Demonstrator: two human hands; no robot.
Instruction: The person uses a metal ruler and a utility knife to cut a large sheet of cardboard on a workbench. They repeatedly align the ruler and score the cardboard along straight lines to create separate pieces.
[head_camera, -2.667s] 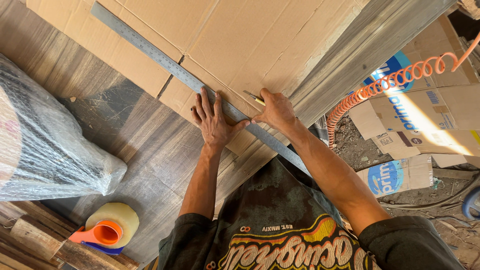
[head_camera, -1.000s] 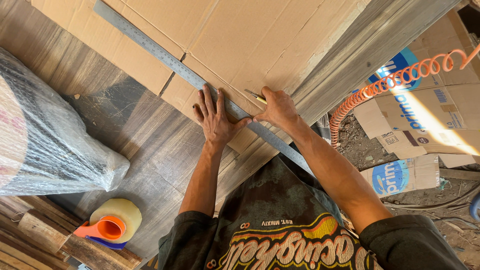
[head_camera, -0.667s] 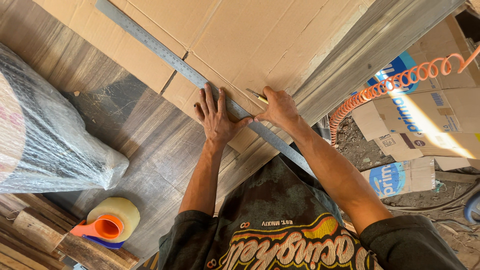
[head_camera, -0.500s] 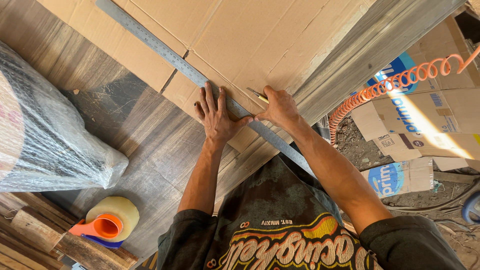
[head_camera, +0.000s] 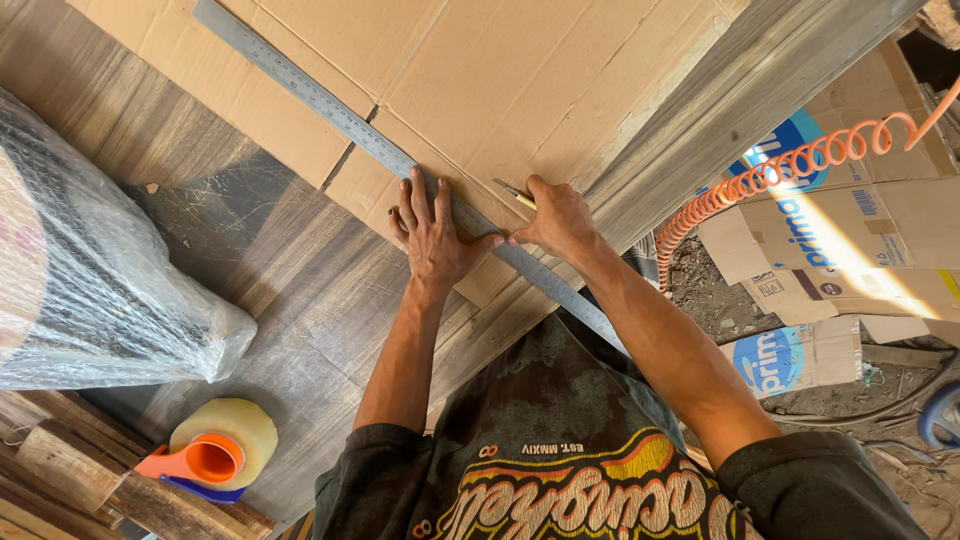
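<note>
Head view, left hand (head_camera: 432, 240) still flat on steel ruler (head_camera: 330, 105), right hand (head_camera: 560, 215) grip unchanged around pencil (head_camera: 512, 193)

Both bare forearms reached forward from short dark sleeves, nearly straight at the elbows. The left hand (head_camera: 432, 232) lay flat, palm down, fingers spread and pointing away, thumb stretched out toward the other hand. The right hand (head_camera: 556, 217) was curled in a loose fist, knuckles up, wrist bent slightly, thumb tip close to the left thumb.
</note>
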